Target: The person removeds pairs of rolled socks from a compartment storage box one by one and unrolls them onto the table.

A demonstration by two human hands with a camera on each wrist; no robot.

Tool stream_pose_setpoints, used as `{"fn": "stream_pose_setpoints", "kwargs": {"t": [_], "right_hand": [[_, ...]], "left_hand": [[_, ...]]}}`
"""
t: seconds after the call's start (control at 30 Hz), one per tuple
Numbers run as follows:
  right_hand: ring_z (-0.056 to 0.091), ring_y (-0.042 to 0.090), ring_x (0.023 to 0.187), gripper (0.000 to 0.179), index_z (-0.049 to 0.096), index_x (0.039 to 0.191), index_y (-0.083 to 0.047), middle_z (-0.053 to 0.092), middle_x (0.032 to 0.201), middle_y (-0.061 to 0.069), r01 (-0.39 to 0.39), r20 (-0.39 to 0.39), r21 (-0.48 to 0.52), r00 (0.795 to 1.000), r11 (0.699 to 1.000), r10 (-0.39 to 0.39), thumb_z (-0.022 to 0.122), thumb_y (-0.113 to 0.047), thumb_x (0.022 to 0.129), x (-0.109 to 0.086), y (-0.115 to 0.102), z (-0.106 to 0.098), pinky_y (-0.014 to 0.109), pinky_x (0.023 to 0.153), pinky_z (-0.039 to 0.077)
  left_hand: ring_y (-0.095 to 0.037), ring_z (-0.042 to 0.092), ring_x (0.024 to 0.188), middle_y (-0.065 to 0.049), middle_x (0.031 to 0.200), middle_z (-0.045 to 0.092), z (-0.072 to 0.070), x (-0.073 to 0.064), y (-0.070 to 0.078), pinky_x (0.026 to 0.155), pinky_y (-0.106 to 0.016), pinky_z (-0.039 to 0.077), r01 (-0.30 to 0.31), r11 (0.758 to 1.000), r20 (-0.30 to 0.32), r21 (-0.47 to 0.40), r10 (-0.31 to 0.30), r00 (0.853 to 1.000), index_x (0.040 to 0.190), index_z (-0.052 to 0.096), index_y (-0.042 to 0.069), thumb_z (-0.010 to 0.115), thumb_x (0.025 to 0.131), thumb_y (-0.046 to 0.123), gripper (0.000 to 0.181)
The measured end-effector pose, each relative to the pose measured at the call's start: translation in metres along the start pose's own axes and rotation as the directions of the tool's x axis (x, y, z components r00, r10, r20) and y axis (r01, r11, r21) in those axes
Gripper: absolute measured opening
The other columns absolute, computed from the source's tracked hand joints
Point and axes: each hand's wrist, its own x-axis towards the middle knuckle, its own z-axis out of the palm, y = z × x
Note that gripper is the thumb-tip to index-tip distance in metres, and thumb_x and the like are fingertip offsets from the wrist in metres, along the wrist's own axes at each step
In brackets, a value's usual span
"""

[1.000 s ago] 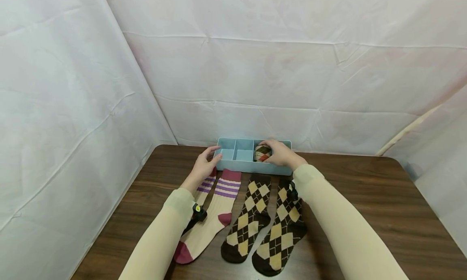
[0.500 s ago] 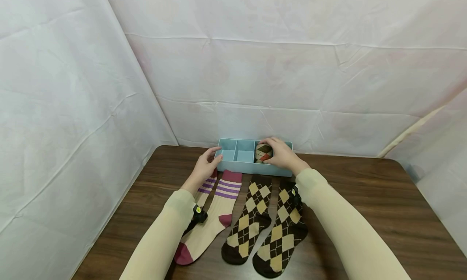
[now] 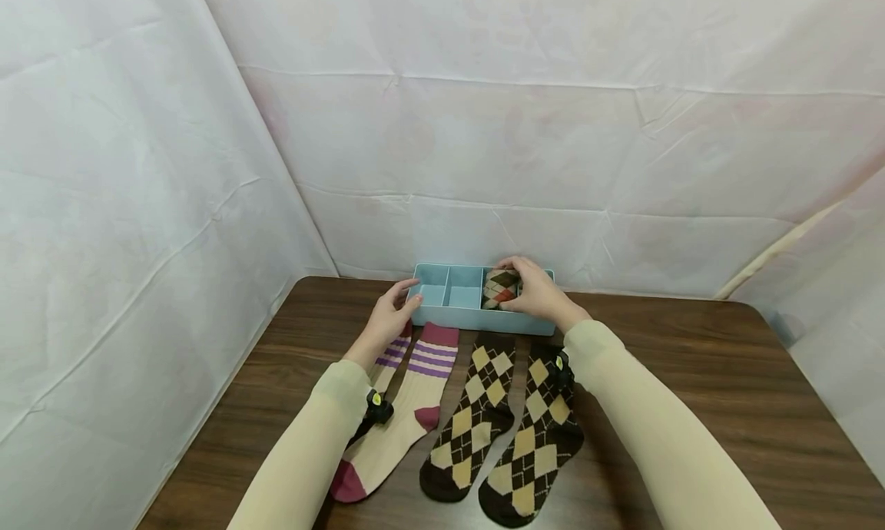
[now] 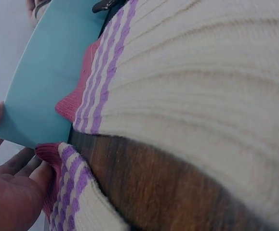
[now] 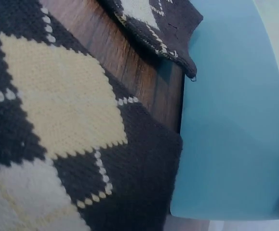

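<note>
A long pale-blue divided box (image 3: 449, 316) stands at the table's back edge in the head view. My left hand (image 3: 389, 315) holds its left end; in the left wrist view the thumb lies at the box's corner and the fingers reach behind the end. In a right-hand compartment sits a rolled argyle sock bundle (image 3: 499, 287), green, beige and red. My right hand (image 3: 542, 293) grips this bundle from the right, thumb at the front and fingers at the back. The right wrist view shows mostly the box's outer wall (image 5: 231, 120), with the hand only at its edge.
Cream socks (image 3: 408, 407) with purple stripes and maroon toes lie flat in front of the box, one partly under my left arm. Beside them lie two brown-and-yellow argyle socks (image 3: 470, 422). White cloth (image 3: 442, 130) hangs behind the dark wooden table (image 3: 691, 376).
My right hand has shifted slightly up and to the right, and the sock bundle looks a little raised and tilted. The left hand keeps its place on the box; the flat socks lie still.
</note>
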Motion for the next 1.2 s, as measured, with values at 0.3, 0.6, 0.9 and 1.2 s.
{"fn": "stream_pose_setpoints", "kwargs": {"t": [0.3,0.6,0.9,1.2], "right_hand": [[0.055,0.037,0.135,0.086,0.046,0.152,-0.006,0.055,0.149,0.017,0.058,-0.098,0.054,0.994,0.997,-0.052,0.097,-0.01,0.084,0.003,-0.006,-0.024,0.057,0.113,0.045],[0.055,0.039,0.131,0.083,0.049,0.153,-0.005,0.051,0.149,0.021,0.081,-0.16,0.123,0.985,0.989,-0.06,0.094,-0.003,0.084,-0.013,-0.02,-0.05,0.06,0.108,0.049],[0.06,0.032,0.101,0.082,0.045,0.16,-0.014,0.048,0.148,0.017,0.036,-0.189,0.309,0.982,0.95,0.025,0.088,-0.008,0.092,-0.049,-0.028,-0.063,0.028,0.075,0.053],[0.065,0.023,0.093,0.076,0.047,0.159,-0.02,0.056,0.135,0.013,-0.008,-0.223,0.373,0.97,0.928,0.098,0.087,-0.009,0.094,-0.104,-0.036,-0.074,0.029,0.073,0.057]], "left_hand": [[-0.041,0.046,0.151,-0.018,0.166,0.047,0.0,0.003,0.0,0.121,-0.061,0.04,0.016,1.0,0.0,-0.019,-0.016,1.0,0.165,0.05,0.019,0.062,0.113,0.04,0.057],[-0.04,0.049,0.149,-0.019,0.164,0.049,-0.004,0.009,-0.004,0.12,-0.061,0.042,0.005,1.0,0.004,0.004,-0.005,1.0,0.165,0.049,0.018,0.063,0.113,0.04,0.058],[-0.04,0.05,0.148,-0.019,0.163,0.05,-0.009,0.012,-0.008,0.119,-0.06,0.043,0.005,1.0,-0.008,0.017,-0.005,1.0,0.164,0.05,0.019,0.062,0.113,0.042,0.058],[-0.04,0.052,0.148,-0.017,0.164,0.05,-0.014,0.008,-0.007,0.115,-0.059,0.048,0.013,0.995,-0.06,0.101,-0.007,0.998,0.162,0.053,0.019,0.061,0.113,0.044,0.055]]}}
